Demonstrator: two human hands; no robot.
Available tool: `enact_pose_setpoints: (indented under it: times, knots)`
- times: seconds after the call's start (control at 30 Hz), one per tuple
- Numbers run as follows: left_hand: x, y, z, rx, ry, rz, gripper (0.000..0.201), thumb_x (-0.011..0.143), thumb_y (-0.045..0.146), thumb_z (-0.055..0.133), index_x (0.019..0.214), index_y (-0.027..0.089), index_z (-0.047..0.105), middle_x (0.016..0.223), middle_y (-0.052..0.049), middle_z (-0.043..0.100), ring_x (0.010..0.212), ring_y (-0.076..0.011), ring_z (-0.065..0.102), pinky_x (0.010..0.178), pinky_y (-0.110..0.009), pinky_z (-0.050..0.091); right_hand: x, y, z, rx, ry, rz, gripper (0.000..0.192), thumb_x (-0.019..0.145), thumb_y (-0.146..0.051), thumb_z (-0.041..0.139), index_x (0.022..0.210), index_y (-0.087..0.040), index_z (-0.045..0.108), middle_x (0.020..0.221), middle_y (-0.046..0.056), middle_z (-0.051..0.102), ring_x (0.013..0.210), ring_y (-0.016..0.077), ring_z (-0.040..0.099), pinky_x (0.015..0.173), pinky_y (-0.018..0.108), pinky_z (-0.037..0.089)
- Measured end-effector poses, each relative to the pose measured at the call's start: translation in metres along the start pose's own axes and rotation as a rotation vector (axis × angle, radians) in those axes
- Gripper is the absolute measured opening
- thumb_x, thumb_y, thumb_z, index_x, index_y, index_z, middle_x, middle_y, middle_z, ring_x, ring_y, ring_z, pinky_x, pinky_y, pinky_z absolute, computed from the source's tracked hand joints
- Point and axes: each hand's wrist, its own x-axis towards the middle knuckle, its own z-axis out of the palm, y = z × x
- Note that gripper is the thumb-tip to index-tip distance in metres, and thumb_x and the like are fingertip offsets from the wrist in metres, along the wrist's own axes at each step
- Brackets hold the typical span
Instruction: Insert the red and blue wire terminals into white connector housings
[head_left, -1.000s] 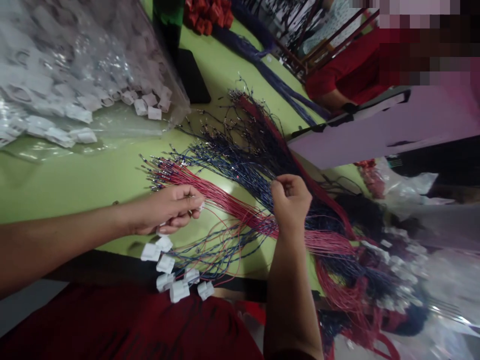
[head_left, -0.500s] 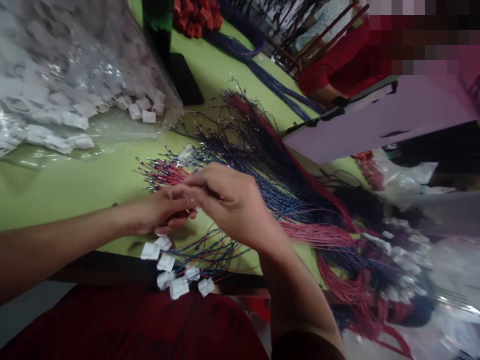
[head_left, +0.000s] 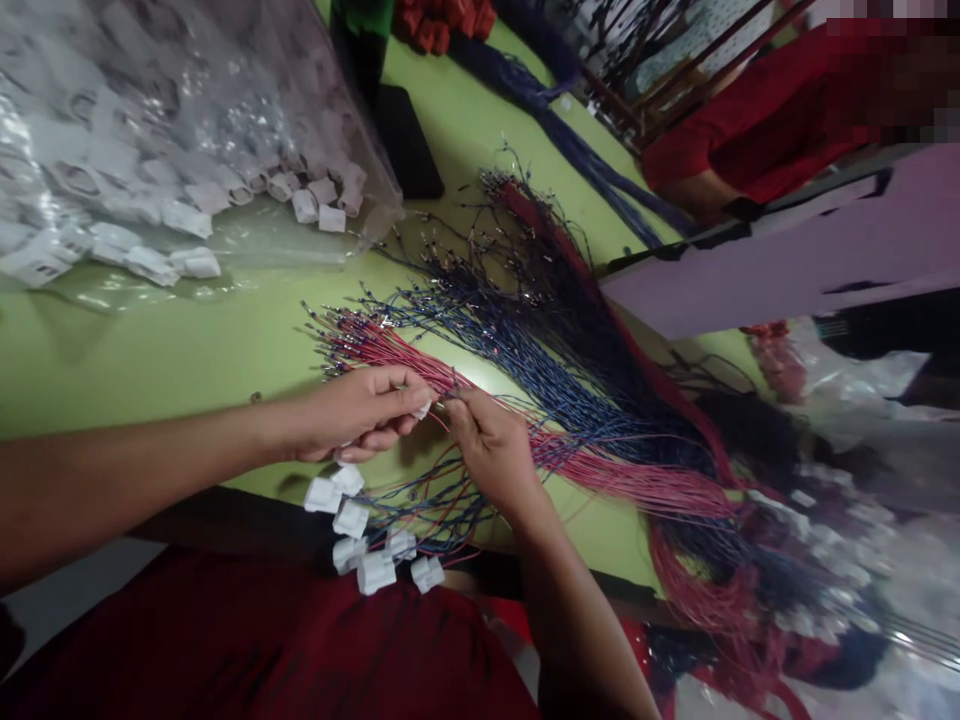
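White connector [head_left: 422, 408] — pinched between thumb and fingers of the left hand [head_left: 367, 408], above the surface [head_left: 150, 370] and just on the near side of the red wires [head_left: 401, 350]. The right hand [head_left: 491, 440] is closed too, thumb and forefinger together on what seems a thin wire [head_left: 442, 396], right beside the connector. Best, I'd judge, to hold the connector still, grip the wire close to its end and push straight — a sideways push could bend the tip.

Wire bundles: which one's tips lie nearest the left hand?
The front red bundle; the blue bundle beside it and dark bundle behind have tips farther from the left hand.
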Motion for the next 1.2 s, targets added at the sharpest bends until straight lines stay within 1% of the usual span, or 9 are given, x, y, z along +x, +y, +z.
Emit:
enact_pose_setpoints:
  times: [0.17,0.37,0.47,0.57,0.7,0.8,0.93,1.07,1.2]
  knots:
    - [-0.002,0.003,0.005,0.022,0.049,-0.003,0.017,0.097,0.024,0.052,0.080,0.020,0.053,0.060,0.007,0.051,0.031,-0.0005,0.035,0.025,-0.010,0.021,-0.006,-0.006,-0.001,0.081,-0.093,-0.031,0.025,0.097,-0.031,0.049,0.079,-0.020,0.062,0.062,-0.002,0.056,0.056,0.0104,0.048,0.055,0.023,0.037]
    - [-0.002,0.002,0.004,0.000,0.055,0.003,0.014,0.095,0.020,0.054,0.081,0.021,0.054,0.059,0.007,0.051,0.031,-0.0011,0.035,0.024,-0.009,0.021,-0.007,-0.015,-0.004,0.247,-0.032,0.099,0.019,0.092,-0.028,0.054,0.078,-0.019,0.063,0.063,-0.002,0.059,0.056,0.0108,0.051,0.057,0.024,0.041]
    - [-0.003,0.001,0.002,-0.011,0.039,0.017,0.016,0.095,0.023,0.054,0.079,0.020,0.054,0.061,0.007,0.051,0.031,-0.0007,0.035,0.024,-0.009,0.023,-0.007,-0.014,-0.001,0.155,0.052,0.116,0.012,0.089,-0.025,0.057,0.081,-0.020,0.064,0.066,-0.002,0.062,0.056,0.0113,0.052,0.057,0.024,0.041]
    - [-0.003,0.001,0.001,-0.001,0.024,0.003,0.019,0.095,0.028,0.055,0.078,0.019,0.055,0.064,0.006,0.051,0.032,0.0000,0.034,0.024,-0.010,0.022,-0.007,-0.008,0.005,-0.077,0.191,0.049,0.013,0.088,-0.020,0.054,0.080,-0.021,0.065,0.070,0.000,0.064,0.061,0.0126,0.054,0.059,0.026,0.041]
    - [-0.002,0.001,0.003,0.042,0.043,-0.004,0.022,0.095,0.030,0.055,0.076,0.020,0.053,0.063,0.006,0.050,0.031,-0.0004,0.034,0.024,-0.010,0.021,-0.010,-0.005,0.010,-0.255,0.195,-0.063,0.021,0.090,-0.019,0.053,0.072,-0.021,0.063,0.066,0.001,0.063,0.062,0.0136,0.054,0.062,0.027,0.040]
    - [-0.003,0.000,0.005,0.058,0.079,-0.004,0.017,0.093,0.025,0.056,0.076,0.020,0.054,0.061,0.006,0.051,0.031,-0.0012,0.034,0.024,-0.010,0.022,-0.012,-0.010,0.009,-0.142,0.209,-0.044,0.017,0.089,-0.019,0.055,0.076,-0.021,0.065,0.067,0.000,0.064,0.060,0.0121,0.054,0.060,0.026,0.041]
    - [-0.004,0.001,0.006,0.071,0.100,-0.007,0.015,0.090,0.019,0.056,0.076,0.020,0.056,0.059,0.005,0.050,0.032,-0.0018,0.034,0.024,-0.010,0.023,-0.012,-0.019,0.006,0.158,0.213,0.113,0.007,0.085,-0.022,0.061,0.083,-0.021,0.067,0.073,0.000,0.069,0.059,0.0112,0.057,0.057,0.025,0.045]
    - [-0.004,0.003,0.008,0.072,0.117,-0.016,0.014,0.090,0.018,0.056,0.076,0.019,0.057,0.058,0.005,0.051,0.032,-0.0021,0.034,0.024,-0.010,0.024,-0.009,-0.024,0.006,0.362,0.179,0.267,0.003,0.080,-0.023,0.065,0.080,-0.020,0.065,0.067,-0.001,0.066,0.053,0.0096,0.053,0.052,0.024,0.045]
    - [-0.003,0.004,0.009,0.069,0.125,-0.019,0.015,0.090,0.017,0.056,0.075,0.019,0.057,0.057,0.005,0.051,0.032,-0.0021,0.034,0.024,-0.010,0.023,-0.005,-0.022,0.006,0.461,0.143,0.325,0.007,0.077,-0.024,0.065,0.073,-0.021,0.061,0.060,-0.004,0.060,0.053,0.0094,0.050,0.052,0.024,0.044]
